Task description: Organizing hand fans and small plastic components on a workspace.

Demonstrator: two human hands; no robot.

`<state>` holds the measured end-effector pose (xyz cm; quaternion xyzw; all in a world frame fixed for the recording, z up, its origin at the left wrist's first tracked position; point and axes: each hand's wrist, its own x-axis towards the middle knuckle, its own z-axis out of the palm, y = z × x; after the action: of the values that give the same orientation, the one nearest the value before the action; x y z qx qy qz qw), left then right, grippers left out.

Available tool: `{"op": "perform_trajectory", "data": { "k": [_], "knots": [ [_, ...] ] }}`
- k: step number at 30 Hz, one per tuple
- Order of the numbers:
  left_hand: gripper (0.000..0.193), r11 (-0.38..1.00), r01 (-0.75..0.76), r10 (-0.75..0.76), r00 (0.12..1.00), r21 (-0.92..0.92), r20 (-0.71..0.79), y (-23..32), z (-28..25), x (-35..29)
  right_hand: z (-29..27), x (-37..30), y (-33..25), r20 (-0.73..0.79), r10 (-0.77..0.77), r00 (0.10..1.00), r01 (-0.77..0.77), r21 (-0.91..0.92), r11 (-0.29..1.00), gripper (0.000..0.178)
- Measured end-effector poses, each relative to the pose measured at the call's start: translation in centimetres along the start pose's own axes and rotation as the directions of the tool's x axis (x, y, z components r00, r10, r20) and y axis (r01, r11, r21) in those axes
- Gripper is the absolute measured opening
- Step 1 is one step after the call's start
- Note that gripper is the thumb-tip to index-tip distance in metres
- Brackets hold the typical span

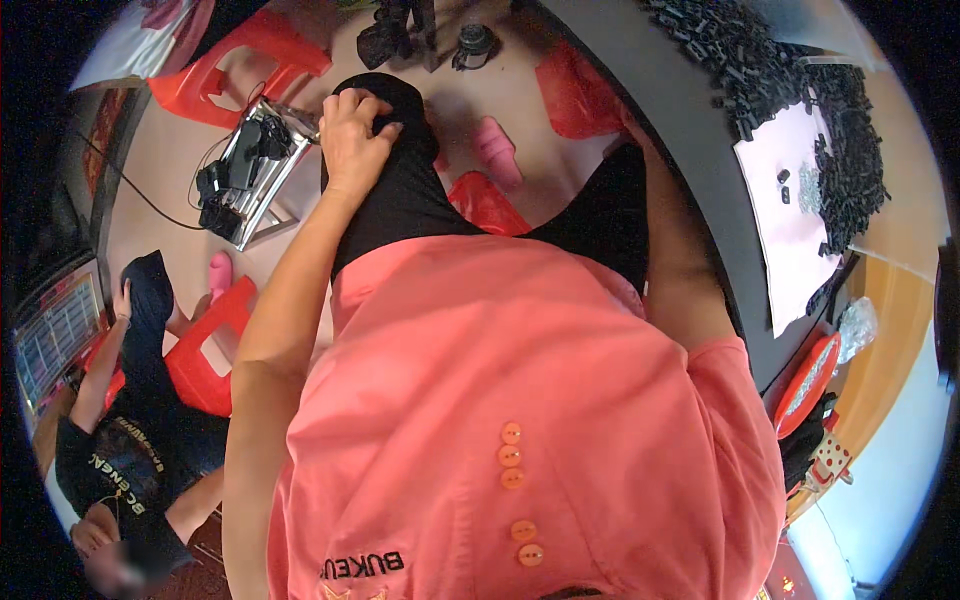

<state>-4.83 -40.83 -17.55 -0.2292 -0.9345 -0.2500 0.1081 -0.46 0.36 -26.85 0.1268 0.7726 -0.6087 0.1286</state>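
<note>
My left hand [358, 138] lies on my left knee, over black trousers [390, 215]. Its fingers are somewhat bent and apart, and it holds nothing. Down the right side runs my right forearm [680, 215], close against the edge of a dark table [720, 190]. The table edge hides the fingers of that hand. On the tabletop, a white sheet [785, 225] carries a few small black parts and a patch of small clear pieces. Heaps of short black pieces [850, 160] lie around the sheet.
A metal stool [265, 190] with black devices and cables stands left of my knee. Red plastic stools [235, 70] and a pink slipper [497, 152] are on the floor. Another person in black [140, 430] sits at the left. A red tray [808, 385] lies beside the table's near right end.
</note>
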Motion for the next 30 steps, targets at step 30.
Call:
{"op": "perform_trajectory", "data": {
  "k": [30],
  "knots": [
    [0.019,0.975,-0.220,0.217,0.970,0.015,0.109,6.4,3.0,1.9,1.1,-25.3,-7.1,-0.285,0.224,0.932,-0.168,0.211,0.963,0.025]
  ]
}}
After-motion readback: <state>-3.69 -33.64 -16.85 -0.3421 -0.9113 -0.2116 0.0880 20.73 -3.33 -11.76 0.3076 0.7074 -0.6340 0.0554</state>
